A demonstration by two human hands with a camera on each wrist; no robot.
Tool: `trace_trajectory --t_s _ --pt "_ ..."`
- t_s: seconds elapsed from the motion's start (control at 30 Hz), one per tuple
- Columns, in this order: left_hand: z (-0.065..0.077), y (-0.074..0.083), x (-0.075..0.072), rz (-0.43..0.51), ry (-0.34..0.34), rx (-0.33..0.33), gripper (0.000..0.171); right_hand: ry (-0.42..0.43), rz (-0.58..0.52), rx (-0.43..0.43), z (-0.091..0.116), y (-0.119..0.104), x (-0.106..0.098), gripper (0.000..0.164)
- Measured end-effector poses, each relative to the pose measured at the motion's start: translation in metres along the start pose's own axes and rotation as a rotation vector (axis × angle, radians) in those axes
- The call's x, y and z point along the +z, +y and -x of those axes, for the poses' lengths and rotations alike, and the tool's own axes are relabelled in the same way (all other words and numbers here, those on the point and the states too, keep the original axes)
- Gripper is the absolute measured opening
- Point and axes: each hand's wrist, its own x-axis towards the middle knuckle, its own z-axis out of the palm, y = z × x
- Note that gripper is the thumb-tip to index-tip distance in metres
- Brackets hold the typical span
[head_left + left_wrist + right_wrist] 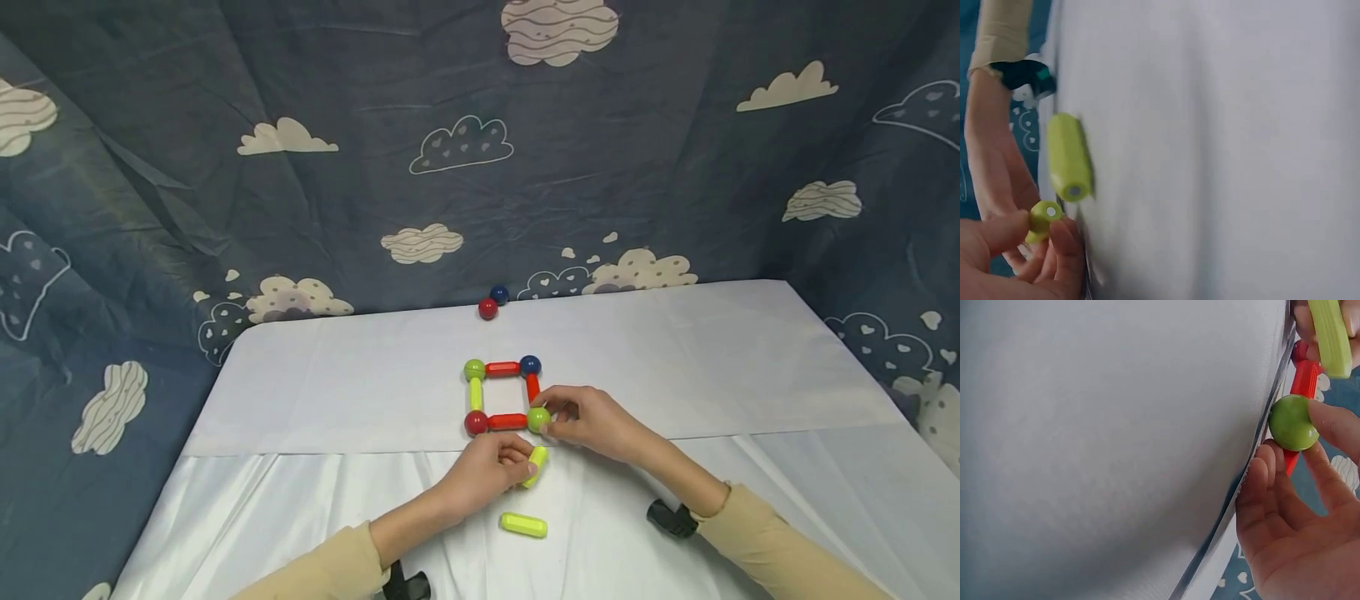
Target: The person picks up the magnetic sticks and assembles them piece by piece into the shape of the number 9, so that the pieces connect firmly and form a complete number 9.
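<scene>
On the white desk (337, 392), a square (503, 369) of rods and balls is lying flat. Taking its middle as the clock's centre, a green ball (475, 367) is sitting near half past ten, a blue ball (530, 365) near half past one, a red ball (476, 422) near half past seven, and a second green ball (538, 419) near half past four. Red rods (507, 422) are making the twelve, three and six o'clock sides; a yellow rod (476, 394) is making the nine o'clock side. The right hand (600, 423) is holding the second green ball between thumb and fingers. The left hand (486, 473) is pinching a loose yellow rod (537, 467) just beside the square at five o'clock, its fingers narrow. A spare yellow rod (523, 524) is lying farther out, towards six.
</scene>
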Motion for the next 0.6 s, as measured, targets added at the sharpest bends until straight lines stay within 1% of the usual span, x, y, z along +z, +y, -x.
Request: trace_trajectory --t_s 0.1,0.17,0.3,0.43,0.6 --pt "-0.004 0.001 0.003 0.169 0.051 -0.080 0.017 0.003 0.003 0.011 0.000 -0.001 0.000 0.030" --pt "-0.008 0.001 0.005 0.230 0.067 -0.112 0.017 0.004 0.000 0.016 0.000 -0.001 0.001 0.029" --pt "-0.014 0.000 0.009 0.301 0.087 -0.141 0.018 0.002 -0.015 0.012 0.001 0.000 0.002 0.026" --pt "-0.015 0.003 0.013 0.371 0.114 -0.160 0.021 0.003 -0.013 0.010 0.000 0.000 0.003 0.026" --pt "-0.016 0.006 0.016 0.384 0.132 -0.172 0.023 0.013 -0.008 0.013 0.000 0.001 0.002 0.026"
